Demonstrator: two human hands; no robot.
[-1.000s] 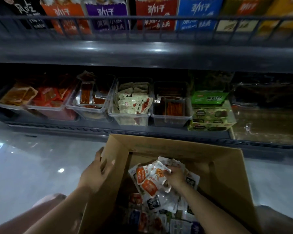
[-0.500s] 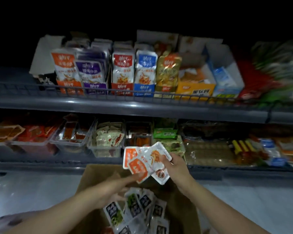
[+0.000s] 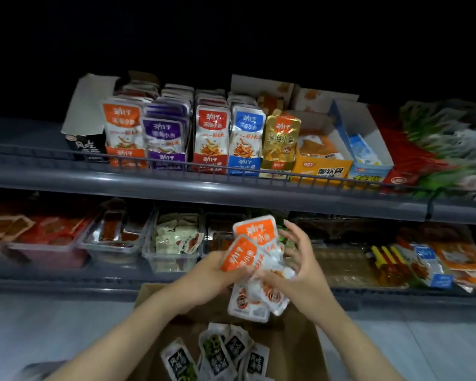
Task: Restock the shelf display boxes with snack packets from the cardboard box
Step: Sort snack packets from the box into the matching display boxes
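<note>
**Two-handed hold: left hand (image 3: 212, 276) and right hand (image 3: 300, 273) share a bunch of packets (image 3: 254, 235) over the box (image 3: 300, 339)**

Both hands meet just below picture centre. The left hand grips the bunch from nine o'clock, fingers wrapped round its left edge. The right hand closes on it from three o'clock, thumb pressed to the lower half and fingers bent loosely behind the right edge, tips apart. The bunch fans out, with orange tops toward twelve o'clock and white bottoms with red seals hanging toward six.

Straight below, at six o'clock, the cardboard box sits open on the pale floor (image 3: 52, 325), with black packets (image 3: 217, 353) lying in it.

At twelve o'clock from the hands, the upper shelf (image 3: 176, 185) carries a row of display boxes (image 3: 125, 155) behind a wire rail (image 3: 66, 149): orange, purple, red, blue and gold, each with packets upright. The orange one is at eleven o'clock. On the lower shelf (image 3: 66, 281), level with the hands, clear tubs (image 3: 173, 259) run from nine o'clock to the centre. Snack bags (image 3: 429, 265) lie at three o'clock, blurred.
</note>
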